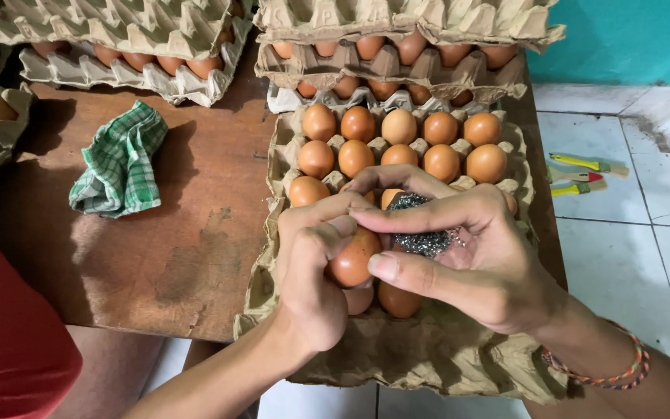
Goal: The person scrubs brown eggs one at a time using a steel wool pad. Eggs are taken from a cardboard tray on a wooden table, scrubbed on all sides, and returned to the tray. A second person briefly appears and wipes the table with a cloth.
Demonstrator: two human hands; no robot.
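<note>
- We see a left hand (316, 268) wrapped around a brown egg (353, 258), fingers curled shut on it, thumb pressed over the top of the shell.
- The right hand (467, 252) is closed on a wad of grey steel wool (420, 233), pinched between thumb and forefinger, and the wad rests against the upper right side of the egg.
- The relation that counts: the egg lies just left of and a little below the steel wool, the two touching, with the egg's long axis running from lower left to upper right across the left palm.
- Both hands meet above the near half of a grey cardboard egg tray (436, 353), which overhangs the near edge of a worn wooden table (172, 233).
- We judge the right hand the working one here, since it carries the scouring wad; the left serves as the holder.
- Two rows of brown eggs (399, 143) sit in the tray's far cups, well clear of the hands; further eggs lie directly beneath them.
- More filled trays are stacked (397, 54) at the table's far side.
- A green checked cloth (122, 163) lies crumpled on the bare wood, well to the left of the hands.
- A braided bracelet (622, 372) circles the right wrist.
- On the white tiled floor (645, 233) to the right lie small yellow-handled tools (583, 174).
</note>
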